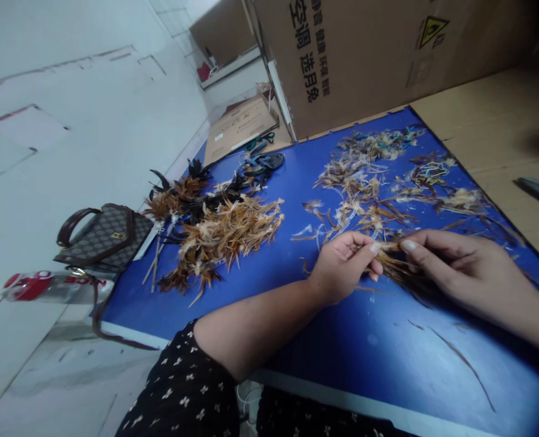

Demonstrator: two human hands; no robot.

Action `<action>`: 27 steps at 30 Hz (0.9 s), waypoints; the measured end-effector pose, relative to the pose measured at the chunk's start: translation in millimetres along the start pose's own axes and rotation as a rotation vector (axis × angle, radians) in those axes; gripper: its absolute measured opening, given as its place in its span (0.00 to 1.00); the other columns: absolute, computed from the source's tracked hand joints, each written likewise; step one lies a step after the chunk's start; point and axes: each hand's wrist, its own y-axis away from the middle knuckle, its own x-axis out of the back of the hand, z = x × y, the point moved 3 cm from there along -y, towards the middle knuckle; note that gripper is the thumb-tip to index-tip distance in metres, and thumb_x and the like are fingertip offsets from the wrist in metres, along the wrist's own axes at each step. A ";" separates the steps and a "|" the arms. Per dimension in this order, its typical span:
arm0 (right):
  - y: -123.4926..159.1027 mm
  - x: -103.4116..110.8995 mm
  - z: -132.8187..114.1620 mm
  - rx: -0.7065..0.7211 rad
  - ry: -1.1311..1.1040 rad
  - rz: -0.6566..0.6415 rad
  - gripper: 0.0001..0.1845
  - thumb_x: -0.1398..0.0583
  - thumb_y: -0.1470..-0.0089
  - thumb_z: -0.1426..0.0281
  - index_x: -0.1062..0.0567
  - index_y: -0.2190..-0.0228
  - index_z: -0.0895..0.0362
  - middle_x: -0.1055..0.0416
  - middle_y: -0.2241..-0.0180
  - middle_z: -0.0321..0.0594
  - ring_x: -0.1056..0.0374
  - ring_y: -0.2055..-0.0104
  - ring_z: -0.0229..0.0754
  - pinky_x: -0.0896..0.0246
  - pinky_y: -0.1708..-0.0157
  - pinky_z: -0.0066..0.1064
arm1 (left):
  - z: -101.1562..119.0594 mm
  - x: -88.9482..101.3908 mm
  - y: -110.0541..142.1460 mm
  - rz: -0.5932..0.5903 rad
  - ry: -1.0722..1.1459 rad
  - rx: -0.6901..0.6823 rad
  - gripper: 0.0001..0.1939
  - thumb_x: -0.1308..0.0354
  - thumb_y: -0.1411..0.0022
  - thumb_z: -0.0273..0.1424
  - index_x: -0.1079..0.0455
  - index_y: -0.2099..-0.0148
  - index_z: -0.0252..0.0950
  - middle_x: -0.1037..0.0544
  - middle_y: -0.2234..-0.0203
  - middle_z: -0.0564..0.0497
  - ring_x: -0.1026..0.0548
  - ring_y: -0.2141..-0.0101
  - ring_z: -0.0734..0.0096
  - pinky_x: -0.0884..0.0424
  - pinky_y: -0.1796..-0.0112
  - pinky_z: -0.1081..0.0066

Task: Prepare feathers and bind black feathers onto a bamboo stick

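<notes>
The table [306,358] was smooth and glossy, the box [365,67] matt cardboard, the bottle [64,287] clear plastic.

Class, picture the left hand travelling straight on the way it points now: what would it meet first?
The left hand would meet the feather bundle first, with the right hand just beyond, though depth is hard to judge here.

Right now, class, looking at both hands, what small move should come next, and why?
Perhaps firm the left hand's pinch on the feather bundle slightly: it and the right hand hold only the pale end at their fingertips, while the brown feathers splay loosely above the blue surface.
</notes>
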 end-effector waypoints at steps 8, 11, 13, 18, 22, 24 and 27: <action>-0.6 15.6 4.6 0.038 0.034 0.188 0.36 0.35 0.37 0.31 0.21 0.72 0.51 0.26 0.76 0.37 0.34 0.73 0.41 0.39 0.70 0.34 | 0.1 1.3 -0.5 0.071 0.077 -0.041 0.25 0.23 0.37 0.49 0.27 0.56 0.37 0.21 0.75 0.55 0.25 0.76 0.75 0.28 0.68 0.68; -2.4 24.9 13.1 0.026 -0.014 0.344 0.33 0.34 0.36 0.34 0.20 0.67 0.51 0.23 0.71 0.38 0.31 0.71 0.41 0.38 0.67 0.36 | -2.3 3.8 -1.5 0.085 0.098 -0.050 0.25 0.22 0.37 0.49 0.27 0.56 0.36 0.20 0.75 0.55 0.25 0.76 0.75 0.28 0.68 0.69; -4.0 31.1 19.2 0.015 -0.062 0.438 0.29 0.34 0.34 0.37 0.20 0.64 0.50 0.21 0.67 0.39 0.29 0.69 0.42 0.36 0.66 0.36 | -3.8 5.2 -2.3 0.095 0.104 -0.053 0.25 0.22 0.37 0.49 0.27 0.56 0.36 0.20 0.75 0.54 0.25 0.76 0.76 0.29 0.68 0.70; -13.0 41.5 18.6 0.200 0.230 0.415 0.14 0.34 0.29 0.56 0.15 0.51 0.50 0.14 0.51 0.48 0.18 0.51 0.54 0.24 0.46 0.49 | -4.8 4.8 -2.2 0.099 0.095 -0.054 0.28 0.22 0.38 0.52 0.28 0.56 0.35 0.21 0.75 0.54 0.25 0.76 0.75 0.27 0.67 0.70; -10.3 30.3 6.0 0.553 0.470 0.315 0.23 0.35 0.30 0.66 0.19 0.36 0.51 0.18 0.36 0.55 0.23 0.33 0.63 0.34 0.29 0.64 | -4.1 1.4 0.2 0.084 0.066 -0.065 0.28 0.23 0.37 0.53 0.26 0.55 0.35 0.20 0.74 0.54 0.24 0.75 0.75 0.26 0.67 0.69; -4.5 18.2 4.2 0.580 0.432 0.235 0.23 0.36 0.27 0.67 0.20 0.34 0.49 0.17 0.39 0.52 0.21 0.36 0.59 0.29 0.31 0.59 | -4.3 -0.6 1.1 0.070 0.046 -0.068 0.28 0.23 0.37 0.53 0.26 0.54 0.35 0.19 0.74 0.53 0.24 0.75 0.75 0.25 0.67 0.69; 4.6 -2.4 5.6 0.531 0.397 0.089 0.23 0.39 0.23 0.64 0.23 0.32 0.48 0.15 0.42 0.49 0.18 0.41 0.56 0.24 0.37 0.53 | -4.5 -2.8 1.6 0.049 0.035 -0.090 0.29 0.24 0.36 0.54 0.25 0.53 0.35 0.19 0.74 0.53 0.23 0.75 0.74 0.23 0.66 0.68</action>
